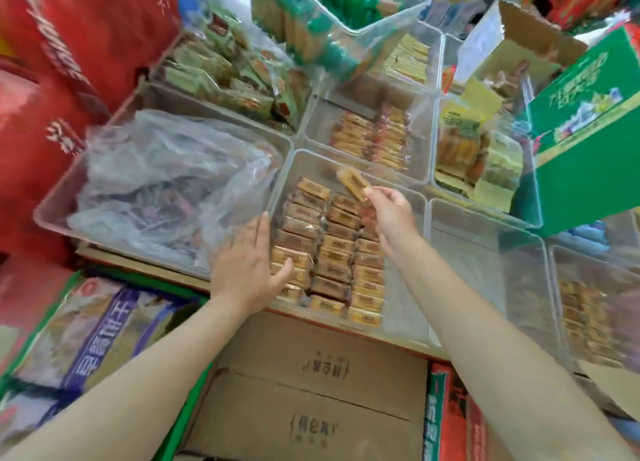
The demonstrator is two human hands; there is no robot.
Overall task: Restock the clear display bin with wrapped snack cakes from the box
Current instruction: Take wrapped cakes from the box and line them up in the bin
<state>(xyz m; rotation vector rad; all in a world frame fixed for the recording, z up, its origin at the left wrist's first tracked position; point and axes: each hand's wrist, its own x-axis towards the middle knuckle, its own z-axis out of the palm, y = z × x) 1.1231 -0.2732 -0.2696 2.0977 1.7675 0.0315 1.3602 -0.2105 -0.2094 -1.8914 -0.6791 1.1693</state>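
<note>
Cardboard box point(304, 388): closed, lowest in view, below the bin.
Left hand point(247, 270): grip open, flat on rows, steadying them.
Right hand point(391, 211): pinches snack cake point(353, 181) over clear display bin point(408, 308), aiming for a gap.

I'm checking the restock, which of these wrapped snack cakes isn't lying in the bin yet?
The single snack cake pinched by the right hand, held above the clear bin's far end; the others lie packed in rows.
</note>
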